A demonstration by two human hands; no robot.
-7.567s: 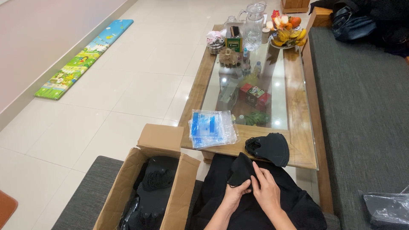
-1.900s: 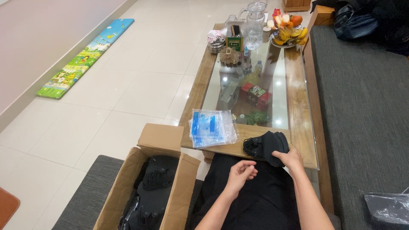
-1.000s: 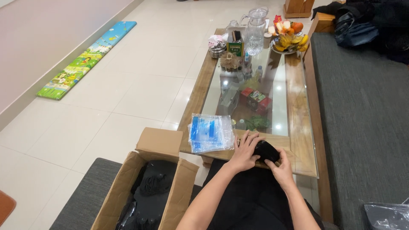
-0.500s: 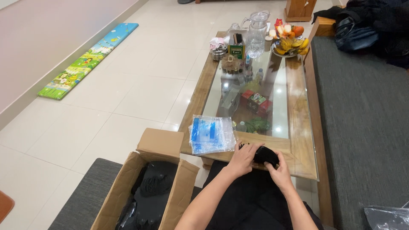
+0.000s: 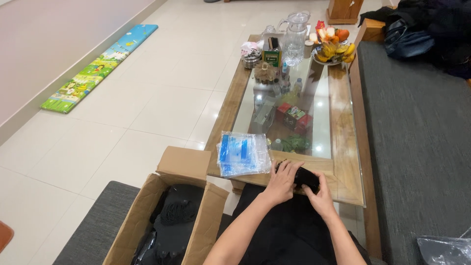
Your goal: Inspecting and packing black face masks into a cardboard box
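Note:
Both my hands press on a small black folded cloth item (image 5: 305, 176) at the near edge of the wooden, glass-topped coffee table (image 5: 343, 147). My left hand (image 5: 283, 180) lies flat over its left part. On its right end, my right hand (image 5: 319, 194) grips with curled fingers. Just left of my hands lies a stack of clear plastic bags with blue print (image 5: 243, 153).
An open cardboard box (image 5: 147, 216) with black items inside stands on a grey rug at lower left. The far table end holds a glass jug (image 5: 296, 38), a fruit bowl (image 5: 333, 49) and small jars. A grey sofa (image 5: 417, 137) runs along the right.
The black item has gone from my lap to the table edge, folded much smaller. My hands have both come forward onto it and press it down.

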